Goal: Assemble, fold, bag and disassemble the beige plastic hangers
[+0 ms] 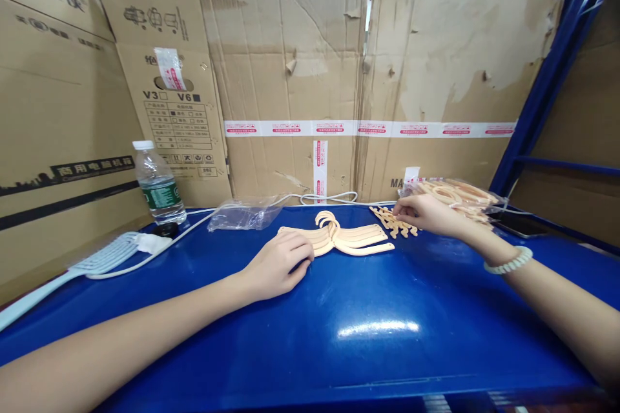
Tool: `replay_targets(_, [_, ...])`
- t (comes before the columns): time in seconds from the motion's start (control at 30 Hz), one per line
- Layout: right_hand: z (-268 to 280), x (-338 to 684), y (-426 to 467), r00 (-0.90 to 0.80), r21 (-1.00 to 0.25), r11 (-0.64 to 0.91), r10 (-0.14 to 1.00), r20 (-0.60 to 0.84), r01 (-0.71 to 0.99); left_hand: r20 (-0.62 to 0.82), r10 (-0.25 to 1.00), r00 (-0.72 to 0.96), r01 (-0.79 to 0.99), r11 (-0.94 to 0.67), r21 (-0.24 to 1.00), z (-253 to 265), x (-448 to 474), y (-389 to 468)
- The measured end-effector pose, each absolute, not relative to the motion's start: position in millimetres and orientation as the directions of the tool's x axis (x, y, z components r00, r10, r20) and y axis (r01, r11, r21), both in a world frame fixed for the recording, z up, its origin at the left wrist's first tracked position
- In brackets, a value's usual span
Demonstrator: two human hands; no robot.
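A row of peach-coloured plastic hangers point(358, 237) lies overlapping on the blue table, hooks pointing away from me. My left hand point(279, 264) is closed over their left ends, its fingers curled down and partly hiding them. To the right is a small pile of peach plastic hook pieces point(394, 224). Over the right side of this pile is my right hand point(426, 214), thumb and fingertips pinched together; whatever is between them, if anything, is too small to make out. A pale beaded bracelet point(508, 261) circles my right wrist.
Clear bags with more peach hangers point(458, 197) lie at the back right, beside a dark phone point(520, 226). At the left are a water bottle point(159, 190), a pale blue brush point(104, 255), and a white cable point(145, 262). Cardboard sheets point(295, 77) wall the back; an empty-looking plastic bag point(245, 215) lies before them.
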State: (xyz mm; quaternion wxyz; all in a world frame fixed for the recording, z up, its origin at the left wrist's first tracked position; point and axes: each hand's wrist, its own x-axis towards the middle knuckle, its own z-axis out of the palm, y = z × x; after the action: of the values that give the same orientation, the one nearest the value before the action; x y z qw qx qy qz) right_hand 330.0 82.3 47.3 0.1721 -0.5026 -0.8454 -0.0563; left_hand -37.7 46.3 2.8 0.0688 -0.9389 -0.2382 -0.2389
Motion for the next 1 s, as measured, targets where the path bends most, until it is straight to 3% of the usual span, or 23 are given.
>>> replay_targets(0.4, [29.0, 347.4, 103.6, -0.419, -0.006, 0.445, 0.848, 0.323, 0.896, 0.510, 0.489, 0.707, 0.570, -0.822, -0.002, -3.5, -39.9, 49.5])
replay_targets(0.77, [32.6, 303.0, 72.7, -0.562, -0.044, 0.605, 0.762, 0.322, 0.795, 0.513, 0.509, 0.691, 0.582, -0.813, 0.023, -3.0, -39.4, 50.2])
replay_targets(0.93, [20.7, 253.8, 35.6, -0.622, -0.138, 0.702, 0.691, 0.369, 0.698, 0.415, 0.560, 0.717, 0.589, -0.805, 0.069, -3.5, -39.7, 47.4])
replay_targets(1.0, [10.6, 241.3, 26.3, -0.644, -0.147, 0.701, 0.704, 0.299, 0.698, 0.328, 0.592, 0.736, 0.607, -0.792, 0.066, -5.4, -40.9, 47.8])
